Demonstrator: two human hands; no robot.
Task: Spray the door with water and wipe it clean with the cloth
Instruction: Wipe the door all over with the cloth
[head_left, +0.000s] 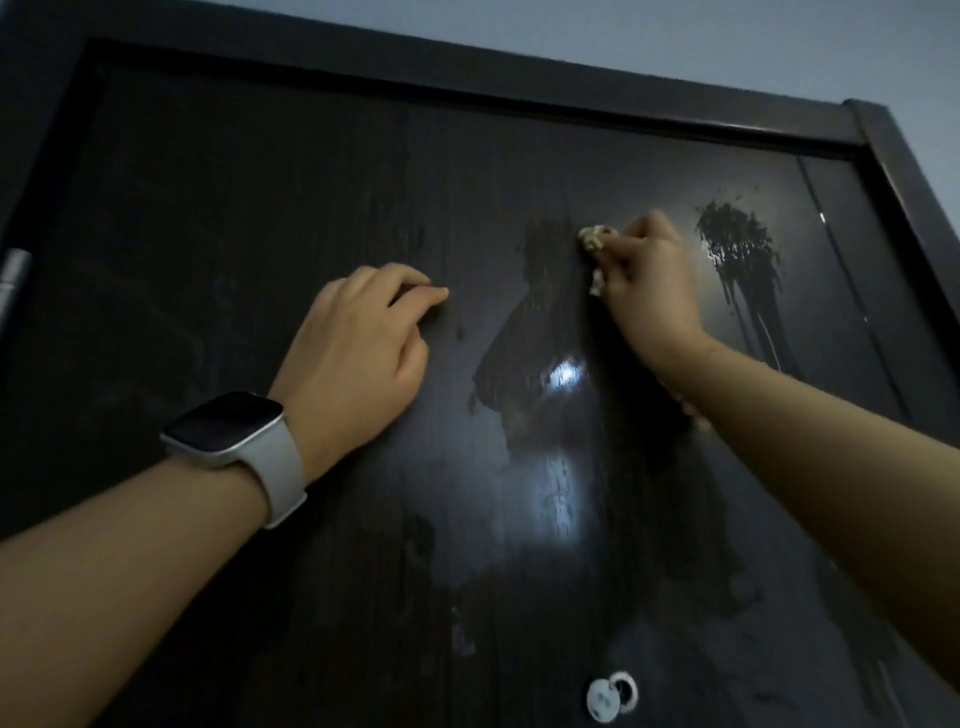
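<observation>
— Filling nearly the whole frame: dark door, seen from below, top edge slanting down toward the upper right.

— And on it?

— Right hand at centre right, fingers curled tight around a pale cloth, bunched and pressed against the panel. Only a crumpled edge of fabric visible past the knuckles, up and left of the hand; a further scrap perhaps under the wrist, though too blurred to say.

— Left hand?

— Left hand at centre, flat-ish against the wood, fingers loosely bent, thumb and forefinger close together, holding nothing. White watch strapped round that wrist, lower left of centre.

— Wet areas?

— Broad smeared patch between the two hands, reaching down the middle of the frame, glossy with a bright reflection. Separate fresh spray mark to the right of the cloth hand, speckled at the top, with thin runs trailing downward.

— Anything else?

— Round peephole with its cover swung aside, bottom centre. Grey hinge at the far left edge. Dark frame around the panel, pale wall beyond it across the top.
</observation>
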